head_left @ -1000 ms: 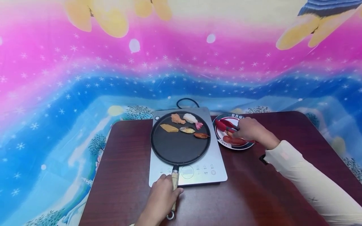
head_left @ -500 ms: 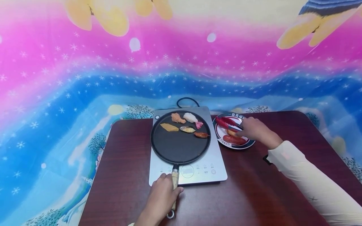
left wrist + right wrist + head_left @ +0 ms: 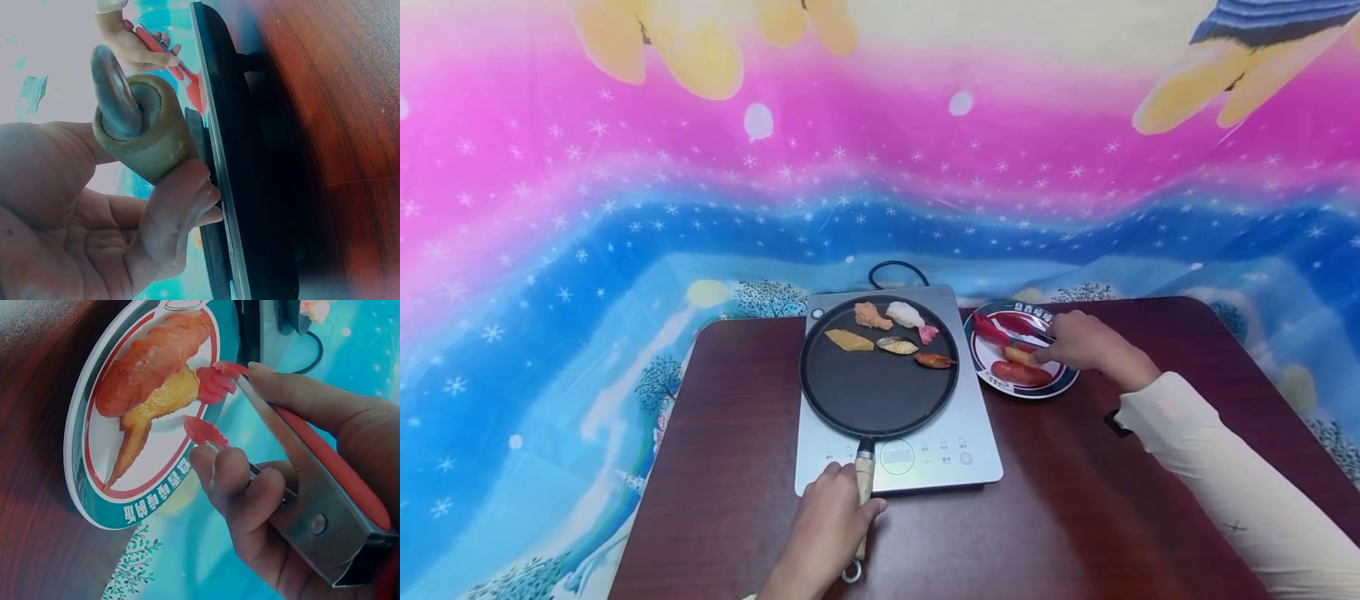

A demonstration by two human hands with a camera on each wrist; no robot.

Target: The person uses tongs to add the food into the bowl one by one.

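My left hand (image 3: 829, 517) grips the wooden handle (image 3: 864, 479) of a round black frying pan (image 3: 872, 396). At the right, my right hand (image 3: 1086, 346) holds red-tipped metal tongs (image 3: 319, 506) over a plate (image 3: 78, 456). The tongs' tips stand apart with nothing between them. On the plate lie a scored reddish sausage (image 3: 153, 359) and a golden chicken wing (image 3: 165, 397), side by side. In the pan's far half sit a fried chicken piece (image 3: 871, 315), a white piece with a pink shrimp tail (image 3: 906, 315), a flat yellow piece (image 3: 850, 339), a mussel (image 3: 898, 346) and a brownish-red piece (image 3: 934, 360).
Under the pan is a silver induction cooker (image 3: 977, 437) with touch controls along its near side. A black cable (image 3: 895, 263) loops behind it. The dark red wooden table (image 3: 737, 433) meets a colourful printed cloth (image 3: 880, 167) at the back.
My right hand has drawn slightly to the right, and the tongs' tips have spread, uncovering more of the chicken wing. The left hand and the pan stay where they were.
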